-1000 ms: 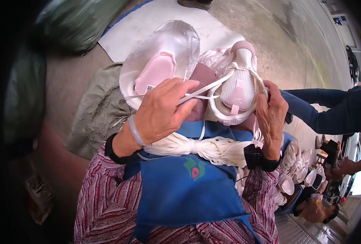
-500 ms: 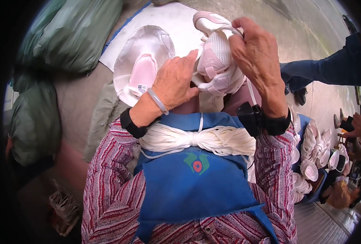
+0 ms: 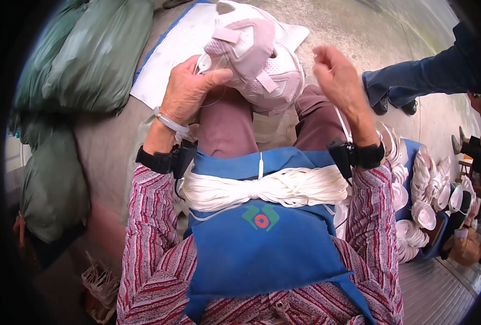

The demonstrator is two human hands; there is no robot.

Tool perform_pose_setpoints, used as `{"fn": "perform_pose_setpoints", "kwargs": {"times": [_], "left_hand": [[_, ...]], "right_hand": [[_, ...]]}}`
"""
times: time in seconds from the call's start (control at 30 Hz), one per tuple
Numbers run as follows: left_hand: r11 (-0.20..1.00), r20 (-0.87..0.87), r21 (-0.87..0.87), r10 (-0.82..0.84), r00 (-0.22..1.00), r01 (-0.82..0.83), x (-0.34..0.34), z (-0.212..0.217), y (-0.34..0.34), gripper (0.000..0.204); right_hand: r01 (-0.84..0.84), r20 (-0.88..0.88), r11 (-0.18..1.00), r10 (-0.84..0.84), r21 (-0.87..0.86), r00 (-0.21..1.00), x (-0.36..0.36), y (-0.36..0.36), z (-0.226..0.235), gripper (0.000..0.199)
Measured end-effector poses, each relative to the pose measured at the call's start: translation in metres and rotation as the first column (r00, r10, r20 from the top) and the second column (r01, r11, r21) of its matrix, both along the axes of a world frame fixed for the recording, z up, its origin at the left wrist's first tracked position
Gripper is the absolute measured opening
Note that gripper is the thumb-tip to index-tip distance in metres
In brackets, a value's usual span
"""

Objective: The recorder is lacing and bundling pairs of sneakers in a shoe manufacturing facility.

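Observation:
My left hand (image 3: 189, 89) is closed on the edge of pink-and-white shoe uppers (image 3: 256, 65), thumb on the near side. The uppers are held up above my knees, their mesh and pale pink patches facing me. Just right of them, apart from the shoes, my raised right hand (image 3: 339, 81) has its fingers curled in. A white shoelace (image 3: 342, 123) hangs beside that wrist and seems to come from the hand; the grip itself is partly hidden. Across my blue apron (image 3: 256, 254) lies a tied bundle of white laces (image 3: 300, 187).
Big green sacks (image 3: 97, 49) stand at the left. Beyond my knees a white sheet (image 3: 159, 70) with a blue edge lies on the floor. At the right are piled shoe uppers (image 3: 424, 214) and a person's jeans-clad leg (image 3: 424, 84). Loose laces (image 3: 99, 281) sit at lower left.
My left hand has moved left and turned the uppers, which now show their patched sides. The right hand has come away from the shoe. The pink insole is now out of sight.

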State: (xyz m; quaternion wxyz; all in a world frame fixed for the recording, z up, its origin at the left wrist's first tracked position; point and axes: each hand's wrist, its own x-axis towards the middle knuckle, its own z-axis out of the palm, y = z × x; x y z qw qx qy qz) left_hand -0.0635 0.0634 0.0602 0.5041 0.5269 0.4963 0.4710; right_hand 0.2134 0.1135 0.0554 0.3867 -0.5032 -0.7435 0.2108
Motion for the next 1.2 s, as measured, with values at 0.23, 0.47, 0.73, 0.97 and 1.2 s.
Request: {"fn": "perform_pose_setpoints", "kwargs": {"times": [0.23, 0.47, 0.73, 0.97, 1.2], "left_hand": [[0.993, 0.13, 0.007, 0.12, 0.984, -0.122, -0.006, 0.025, 0.01, 0.035], [0.995, 0.116, 0.05, 0.082, 0.99, -0.088, 0.009, 0.048, -0.009, 0.036], [0.997, 0.166, 0.022, 0.07, 0.984, -0.075, 0.002, 0.048, -0.017, 0.04], [0.986, 0.216, 0.1, 0.111, 0.97, -0.135, -0.015, 0.05, -0.025, 0.032], [0.96, 0.397, 0.15, 0.16, 0.904, -0.235, -0.035, 0.045, -0.029, 0.026]], "right_hand": [[-0.185, 0.13, 0.944, 0.227, -0.273, 0.965, 0.004, -0.032, -0.051, 0.053], [-0.251, -0.24, 0.77, 0.131, -0.587, 0.962, 0.017, 0.005, -0.075, 0.101], [-0.55, -0.708, 0.481, -0.25, -0.683, 0.66, 0.014, -0.005, -0.076, 0.064], [-0.572, -0.811, 0.575, -0.395, -0.584, 0.432, -0.004, -0.014, -0.022, 0.023], [-0.573, -0.892, 0.721, -0.141, -0.39, 0.43, -0.012, -0.004, 0.014, 0.026]]}}
